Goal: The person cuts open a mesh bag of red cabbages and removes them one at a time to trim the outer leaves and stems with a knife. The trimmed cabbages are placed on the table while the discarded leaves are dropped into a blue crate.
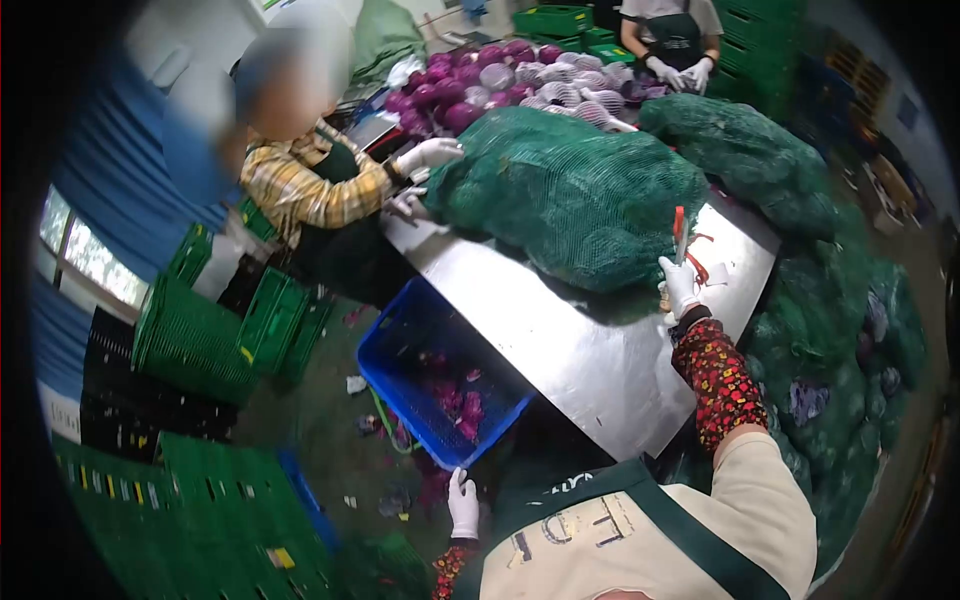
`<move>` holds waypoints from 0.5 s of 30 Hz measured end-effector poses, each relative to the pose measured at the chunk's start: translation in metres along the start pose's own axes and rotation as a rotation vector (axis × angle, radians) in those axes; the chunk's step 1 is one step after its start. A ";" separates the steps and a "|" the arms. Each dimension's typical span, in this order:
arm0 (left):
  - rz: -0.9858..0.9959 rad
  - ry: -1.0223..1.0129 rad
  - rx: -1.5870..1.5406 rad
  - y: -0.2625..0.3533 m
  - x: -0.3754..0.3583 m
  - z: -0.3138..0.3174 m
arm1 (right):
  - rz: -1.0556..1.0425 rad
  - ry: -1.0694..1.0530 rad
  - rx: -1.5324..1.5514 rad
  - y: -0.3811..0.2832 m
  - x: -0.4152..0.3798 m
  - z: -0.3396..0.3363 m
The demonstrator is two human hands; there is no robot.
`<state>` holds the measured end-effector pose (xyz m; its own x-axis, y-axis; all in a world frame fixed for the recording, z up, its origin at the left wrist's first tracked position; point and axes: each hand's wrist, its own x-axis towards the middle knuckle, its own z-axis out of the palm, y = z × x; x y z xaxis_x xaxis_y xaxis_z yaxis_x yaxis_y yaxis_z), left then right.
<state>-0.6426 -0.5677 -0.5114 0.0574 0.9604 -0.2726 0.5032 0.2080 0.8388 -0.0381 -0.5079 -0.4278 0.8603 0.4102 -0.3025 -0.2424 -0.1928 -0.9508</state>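
My right hand (680, 284), in a white glove, is closed at the near right end of a large green mesh sack (570, 190). A slim tool with an orange end (680, 222) stands up from its fingers; its exact kind I cannot tell. Red strips (703, 268) lie on the metal table (610, 375) beside this hand. The sack bulges with round contents. Low in the view, my gloved left hand (463, 508) has its fingers apart, fingertips right at the near corner of a blue crate (408, 428). Purple leaf scraps (462, 408) lie inside the crate.
Across the sack, a co-worker's gloved hands (428, 158) are at its left end. Another person (680, 55) stands behind heaped red cabbages (465, 85), some in white netting. More filled sacks (745, 150) sit at right. Green crates (200, 330) stack at left; scraps litter the floor.
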 end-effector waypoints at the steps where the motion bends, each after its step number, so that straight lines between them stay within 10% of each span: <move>1: 0.033 -0.030 -0.053 0.000 0.017 0.004 | -0.028 -0.067 0.078 0.003 0.009 -0.001; 15: 0.983 -0.569 -0.042 0.307 0.269 0.124 | -0.494 0.313 -0.810 -0.079 -0.028 0.010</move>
<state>-0.3652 -0.2686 -0.3854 0.8002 0.4895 0.3465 -0.0048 -0.5725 0.8199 -0.0477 -0.4948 -0.3448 0.8897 0.3777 0.2565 0.4530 -0.6610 -0.5982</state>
